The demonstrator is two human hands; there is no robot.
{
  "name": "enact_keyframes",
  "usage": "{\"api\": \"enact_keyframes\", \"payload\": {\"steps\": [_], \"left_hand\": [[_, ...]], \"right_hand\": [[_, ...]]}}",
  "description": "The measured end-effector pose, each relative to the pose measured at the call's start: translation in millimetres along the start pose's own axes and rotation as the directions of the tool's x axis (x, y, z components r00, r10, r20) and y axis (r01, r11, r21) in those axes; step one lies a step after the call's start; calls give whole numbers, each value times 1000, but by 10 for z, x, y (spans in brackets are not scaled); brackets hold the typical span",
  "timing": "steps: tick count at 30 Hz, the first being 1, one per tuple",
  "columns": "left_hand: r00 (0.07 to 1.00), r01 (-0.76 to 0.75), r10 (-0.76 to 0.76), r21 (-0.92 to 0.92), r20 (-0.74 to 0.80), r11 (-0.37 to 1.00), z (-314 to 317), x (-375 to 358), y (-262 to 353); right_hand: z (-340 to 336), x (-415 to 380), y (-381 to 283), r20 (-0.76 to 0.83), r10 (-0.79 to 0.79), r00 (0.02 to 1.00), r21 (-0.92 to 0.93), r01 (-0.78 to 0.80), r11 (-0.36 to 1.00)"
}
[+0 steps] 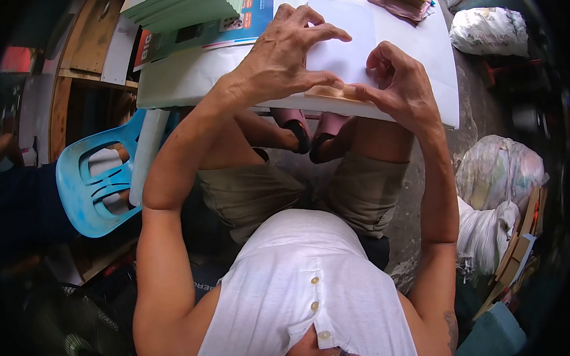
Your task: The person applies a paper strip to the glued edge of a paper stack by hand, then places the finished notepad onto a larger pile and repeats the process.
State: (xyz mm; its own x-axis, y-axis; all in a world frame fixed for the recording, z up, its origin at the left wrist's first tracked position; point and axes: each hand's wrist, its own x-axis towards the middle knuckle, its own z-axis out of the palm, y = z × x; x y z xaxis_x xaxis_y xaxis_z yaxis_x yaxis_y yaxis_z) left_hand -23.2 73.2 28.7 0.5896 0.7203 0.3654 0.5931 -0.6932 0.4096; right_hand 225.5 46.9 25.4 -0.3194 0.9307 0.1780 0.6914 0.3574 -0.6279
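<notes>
A white sheet of paper (pixel 345 28) lies on the white-covered table (pixel 200 79), close to the table's near edge. Along the sheet's near end runs a light brown strip (pixel 327 92). My left hand (pixel 290 51) rests over the sheet's left side, its thumb on the strip and its other fingers spread and curved above the paper. My right hand (pixel 400 81) is at the sheet's right side, thumb tip on the strip beside the left thumb, its other fingers curled. Neither hand shows anything gripped between its fingers.
A stack of pale green sheets (pixel 181 8) sits on a printed blue board (pixel 257 18) at the table's left. A pink bundle (pixel 401 3) lies at the far right. A blue chair (pixel 87 188) stands left, with a person beside it; filled bags (pixel 501 171) are on the right.
</notes>
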Motion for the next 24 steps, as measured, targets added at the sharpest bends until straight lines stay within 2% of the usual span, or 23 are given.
{"api": "enact_keyframes", "payload": {"steps": [4, 6, 8, 11, 13, 15, 17, 18, 19, 20, 21, 22, 23, 24], "left_hand": [[994, 48, -43, -51, 96, 998, 25, -56, -58], [993, 15, -9, -54, 114, 998, -97, -92, -115], [993, -40, 43, -26, 114, 999, -219, -128, -219], [995, -10, 27, -167, 97, 986, -357, -17, -301], [996, 36, -23, -154, 90, 987, -287, 198, -349], [991, 108, -94, -166, 92, 980, -140, 436, -391], [999, 15, -15, -11, 40, 1000, 157, 623, -598], [999, -38, 37, 89, 5, 995, 183, 631, -583], [1000, 23, -24, 96, 6, 995, 139, 612, -506], [996, 82, -84, 100, 15, 992, 68, 554, -376], [989, 139, -143, 100, 31, 985, 34, 462, -251], [989, 145, -142, 98, -32, 985, 29, 322, -160], [977, 211, -213, 146, 0, 967, -10, 190, -11], [935, 331, -346, 154, 84, 931, -103, 96, 221]], "right_hand": [[-90, -66, 21, 32, 81, 996, 32, -82, 996], [-221, -134, 72, 37, 119, 992, 83, -121, 989], [-336, -281, 157, -11, 170, 985, 245, -163, 956], [-304, -556, 178, -151, 287, 946, 484, -183, 855], [-134, -743, 101, -249, 396, 884, 615, -171, 770], [103, -898, -124, -185, 455, 871, 741, -180, 647], [450, -1106, -332, 172, 463, 870, 855, -365, 368], [577, -1122, -417, 115, 486, 866, 878, -318, 358], [653, -1133, -458, 61, 514, 856, 899, -271, 345], [667, -1167, -434, 105, 510, 854, 916, -282, 284], [668, -1187, -446, 40, 534, 844, 935, -220, 278], [653, -1191, -462, -22, 563, 826, 948, -161, 274], [632, -1197, -461, -84, 592, 802, 956, -103, 274], [579, -1223, -399, -83, 587, 805, 963, -85, 254]]}}
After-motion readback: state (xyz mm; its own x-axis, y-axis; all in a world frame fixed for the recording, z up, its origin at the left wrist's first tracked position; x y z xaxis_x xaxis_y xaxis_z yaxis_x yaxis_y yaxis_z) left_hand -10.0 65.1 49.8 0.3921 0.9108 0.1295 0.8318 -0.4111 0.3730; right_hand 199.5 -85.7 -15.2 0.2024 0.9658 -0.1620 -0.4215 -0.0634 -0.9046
